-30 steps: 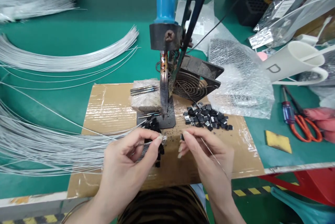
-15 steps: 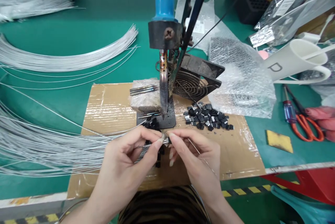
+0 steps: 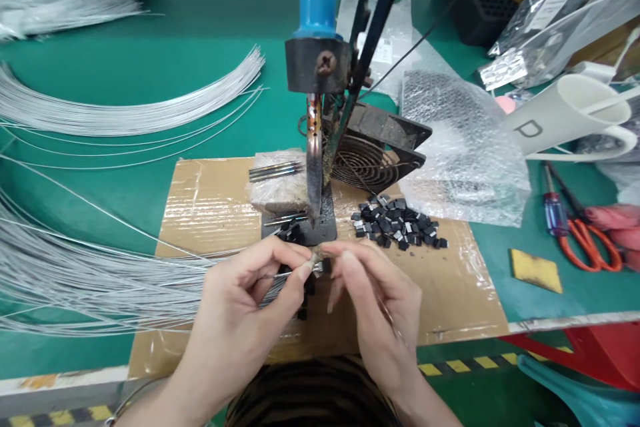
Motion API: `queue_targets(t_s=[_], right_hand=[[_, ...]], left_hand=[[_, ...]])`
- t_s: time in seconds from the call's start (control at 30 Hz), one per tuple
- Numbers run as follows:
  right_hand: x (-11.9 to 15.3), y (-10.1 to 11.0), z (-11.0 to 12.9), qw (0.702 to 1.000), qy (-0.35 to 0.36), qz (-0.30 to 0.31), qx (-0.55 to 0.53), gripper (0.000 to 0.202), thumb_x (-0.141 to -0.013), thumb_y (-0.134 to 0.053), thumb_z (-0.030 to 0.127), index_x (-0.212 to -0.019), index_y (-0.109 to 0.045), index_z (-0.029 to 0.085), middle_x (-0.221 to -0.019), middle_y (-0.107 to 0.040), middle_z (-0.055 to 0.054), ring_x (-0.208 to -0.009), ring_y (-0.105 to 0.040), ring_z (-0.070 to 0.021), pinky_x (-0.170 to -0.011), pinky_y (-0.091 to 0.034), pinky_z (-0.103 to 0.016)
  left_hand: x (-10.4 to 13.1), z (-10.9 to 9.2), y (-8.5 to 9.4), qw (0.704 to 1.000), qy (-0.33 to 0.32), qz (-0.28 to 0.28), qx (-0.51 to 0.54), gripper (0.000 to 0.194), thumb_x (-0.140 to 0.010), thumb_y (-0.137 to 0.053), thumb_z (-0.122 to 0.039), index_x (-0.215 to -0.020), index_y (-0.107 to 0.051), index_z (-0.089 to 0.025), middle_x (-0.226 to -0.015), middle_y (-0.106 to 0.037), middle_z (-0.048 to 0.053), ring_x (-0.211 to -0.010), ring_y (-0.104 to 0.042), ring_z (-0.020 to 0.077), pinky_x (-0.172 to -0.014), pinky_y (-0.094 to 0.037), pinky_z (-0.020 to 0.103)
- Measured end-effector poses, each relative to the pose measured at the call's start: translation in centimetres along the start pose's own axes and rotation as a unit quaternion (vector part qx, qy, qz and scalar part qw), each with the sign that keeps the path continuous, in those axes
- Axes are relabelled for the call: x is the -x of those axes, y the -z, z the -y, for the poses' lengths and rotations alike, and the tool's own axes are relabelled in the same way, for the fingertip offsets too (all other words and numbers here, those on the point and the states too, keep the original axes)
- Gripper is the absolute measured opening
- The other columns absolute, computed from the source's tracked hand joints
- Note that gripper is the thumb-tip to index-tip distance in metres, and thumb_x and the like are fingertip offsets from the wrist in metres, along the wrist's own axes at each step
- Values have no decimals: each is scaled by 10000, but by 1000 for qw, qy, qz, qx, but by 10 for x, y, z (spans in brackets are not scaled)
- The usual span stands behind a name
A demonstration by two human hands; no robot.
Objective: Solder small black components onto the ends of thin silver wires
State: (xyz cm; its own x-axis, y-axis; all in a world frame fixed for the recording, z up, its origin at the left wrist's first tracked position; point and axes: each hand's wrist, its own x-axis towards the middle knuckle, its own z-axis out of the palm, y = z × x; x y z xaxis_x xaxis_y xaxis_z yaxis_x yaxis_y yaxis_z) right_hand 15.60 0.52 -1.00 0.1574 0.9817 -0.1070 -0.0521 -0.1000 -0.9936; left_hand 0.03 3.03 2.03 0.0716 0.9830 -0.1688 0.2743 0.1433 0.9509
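My left hand pinches a thin grey wire near a small black connector below the soldering iron's tip. The thumb and forefinger are pressed together at the wire's end. Close on the right is my right hand, its forefinger reaching to the left fingertips and its thumb a little apart from it. A thin strand of solder wire runs through the right hand. Black connectors lie in a pile on the cardboard, and more sit partly hidden behind the left fingers.
Bundles of grey wires spread over the left side. Behind the iron stands a small fan. Bubble wrap, a white mug, orange-handled scissors and a yellow sponge are on the right.
The right thumb has lifted away from the connector and the right fingers have shifted slightly. My left hand has hardly moved. The connector now shows more between the hands.
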Motion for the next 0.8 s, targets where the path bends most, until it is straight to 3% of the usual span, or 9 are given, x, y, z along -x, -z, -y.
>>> queue_targets(t_s=[0.1,0.23,0.3,0.37,0.47,0.53,0.67,0.8], right_hand=[[3,3,-1,999,38,5,36,394,-1124,-384,375,-1254,-735,252,-825,-597,-5,-596,-552,-128,-579,-480,-284],[4,6,-1,998,35,6,53,309,-1122,-366,316,-1365,-551,277,-752,-625,34,-598,-528,-139,-594,-414,-287],[4,8,-1,997,40,1,68,222,-1107,-385,285,-1275,-530,276,-733,-603,48,-586,-493,-133,-575,-376,-281],[3,11,0,994,43,4,97,135,-1092,-406,262,-1062,-537,262,-740,-534,50,-580,-440,-126,-558,-344,-279],[-1,16,1,990,60,32,121,262,-1087,-406,226,-830,-453,242,-756,-451,38,-644,-437,-136,-623,-376,-287],[-5,17,4,990,71,55,108,268,-1084,-428,213,-819,-468,236,-823,-508,16,-743,-515,-149,-718,-435,-296],[-12,14,11,994,62,60,62,210,-1035,-580,201,-828,-559,229,-1148,-686,-48,-1113,-653,-204,-953,-510,-329],[-15,7,14,999,22,39,3,224,-994,-655,167,-790,-588,235,-1204,-765,-58,-1212,-698,-220,-994,-561,-329]], left_hand=[[-4,-1,-1,1000,9,-10,-1,91,-854,-722,-190,-770,-751,-205,-842,-816,48,-635,-707,149,-514,-522,203],[-8,0,-1,1000,4,-19,5,86,-835,-730,-183,-754,-746,-207,-851,-821,41,-656,-716,136,-559,-542,183],[-10,1,0,1000,0,-22,3,76,-835,-733,-183,-767,-748,-211,-863,-824,34,-661,-717,129,-563,-534,174],[-12,2,1,1000,1,-22,-2,75,-842,-732,-186,-772,-749,-209,-876,-827,33,-662,-712,125,-562,-523,174],[-16,1,1,1000,-1,-23,-5,69,-842,-733,-187,-779,-754,-208,-874,-826,27,-661,-699,119,-577,-523,175],[-18,0,1,1000,-2,-24,-7,58,-835,-737,-186,-786,-759,-209,-871,-824,24,-663,-698,118,-580,-523,173],[-22,-3,2,1000,-2,-29,-12,64,-833,-732,-177,-782,-757,-208,-865,-822,23,-678,-709,127,-578,-521,178],[-24,-5,4,1000,-8,-24,3,75,-835,-736,-160,-788,-756,-215,-816,-799,3,-688,-708,128,-601,-533,179]])
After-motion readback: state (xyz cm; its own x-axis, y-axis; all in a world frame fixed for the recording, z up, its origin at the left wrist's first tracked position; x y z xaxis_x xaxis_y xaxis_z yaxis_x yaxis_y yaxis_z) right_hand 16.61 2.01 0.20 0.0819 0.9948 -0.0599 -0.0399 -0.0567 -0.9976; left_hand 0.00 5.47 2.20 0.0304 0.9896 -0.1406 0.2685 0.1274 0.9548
